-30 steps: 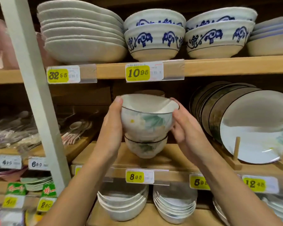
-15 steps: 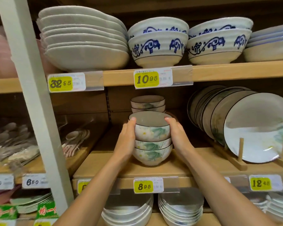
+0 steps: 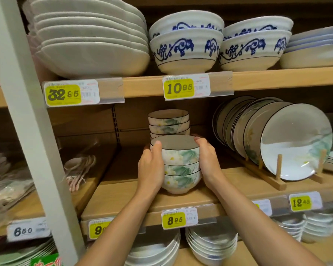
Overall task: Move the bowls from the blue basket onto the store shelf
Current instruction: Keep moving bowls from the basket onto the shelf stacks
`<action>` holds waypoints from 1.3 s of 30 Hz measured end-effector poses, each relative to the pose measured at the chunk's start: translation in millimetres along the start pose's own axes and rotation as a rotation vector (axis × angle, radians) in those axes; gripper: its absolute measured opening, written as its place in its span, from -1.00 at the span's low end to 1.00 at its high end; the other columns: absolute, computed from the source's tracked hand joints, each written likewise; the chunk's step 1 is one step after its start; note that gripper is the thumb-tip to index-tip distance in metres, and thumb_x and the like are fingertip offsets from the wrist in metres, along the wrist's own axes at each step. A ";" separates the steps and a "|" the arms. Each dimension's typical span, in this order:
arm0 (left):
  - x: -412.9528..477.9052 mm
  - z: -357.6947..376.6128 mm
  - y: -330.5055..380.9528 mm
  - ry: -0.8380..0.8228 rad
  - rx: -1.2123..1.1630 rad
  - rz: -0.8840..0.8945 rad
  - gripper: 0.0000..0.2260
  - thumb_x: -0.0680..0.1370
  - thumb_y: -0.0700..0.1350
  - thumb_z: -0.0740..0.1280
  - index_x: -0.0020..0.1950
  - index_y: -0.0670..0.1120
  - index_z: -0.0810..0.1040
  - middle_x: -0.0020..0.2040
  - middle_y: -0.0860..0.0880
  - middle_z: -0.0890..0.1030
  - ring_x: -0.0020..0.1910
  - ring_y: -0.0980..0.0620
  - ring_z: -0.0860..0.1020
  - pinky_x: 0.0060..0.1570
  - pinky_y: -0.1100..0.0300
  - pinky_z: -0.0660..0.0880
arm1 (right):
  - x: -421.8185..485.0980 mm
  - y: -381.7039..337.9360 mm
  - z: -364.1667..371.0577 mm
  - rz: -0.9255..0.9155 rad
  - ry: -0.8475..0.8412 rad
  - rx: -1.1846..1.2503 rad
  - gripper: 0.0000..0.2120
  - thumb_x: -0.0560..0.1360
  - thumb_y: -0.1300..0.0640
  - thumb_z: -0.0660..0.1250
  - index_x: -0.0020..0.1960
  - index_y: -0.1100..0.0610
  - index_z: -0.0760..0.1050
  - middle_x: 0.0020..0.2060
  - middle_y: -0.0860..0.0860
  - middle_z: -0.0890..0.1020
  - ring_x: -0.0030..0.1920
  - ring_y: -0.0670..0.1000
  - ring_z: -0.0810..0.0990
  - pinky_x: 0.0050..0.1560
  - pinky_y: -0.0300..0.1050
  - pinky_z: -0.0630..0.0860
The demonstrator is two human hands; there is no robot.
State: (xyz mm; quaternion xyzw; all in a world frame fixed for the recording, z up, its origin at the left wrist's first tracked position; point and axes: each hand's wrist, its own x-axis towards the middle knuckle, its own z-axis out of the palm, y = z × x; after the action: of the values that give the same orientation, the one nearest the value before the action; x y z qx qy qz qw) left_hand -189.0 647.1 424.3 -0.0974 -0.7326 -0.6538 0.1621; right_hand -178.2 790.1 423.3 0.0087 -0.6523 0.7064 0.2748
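Above tag (image 3: 179, 218) "8 95", floral bowls (image 3: 181, 160)

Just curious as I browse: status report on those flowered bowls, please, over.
Left hand and right hand grip flowered bowl stack, one each side. Stack seemingly set down on middle shelf, in front of matching stack. Plate rack to the right, clear.

bowl stack (image 3: 181, 166) | lifted a second ago | now down on shelf (image 3: 115, 196)
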 end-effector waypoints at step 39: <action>-4.9 4.3 7.8 0.129 0.289 -0.051 -0.56 0.66 0.07 -0.11 0.31 -0.05 0.46 0.31 -0.16 0.50 0.28 -0.17 0.44 0.16 0.02 0.30 | -0.7 -5.4 -11.6 0.090 -0.148 -0.253 -0.42 0.45 -0.30 0.01 0.18 0.05 0.53 0.02 -0.02 0.62 0.02 -0.03 0.59 0.14 -0.01 0.50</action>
State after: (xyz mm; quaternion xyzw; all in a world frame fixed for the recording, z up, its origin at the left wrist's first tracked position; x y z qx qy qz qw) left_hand -182.2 652.6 429.4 -0.0121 -0.8094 -0.5503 0.2046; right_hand -171.4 800.5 426.2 -0.0031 -0.7544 0.6274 0.1930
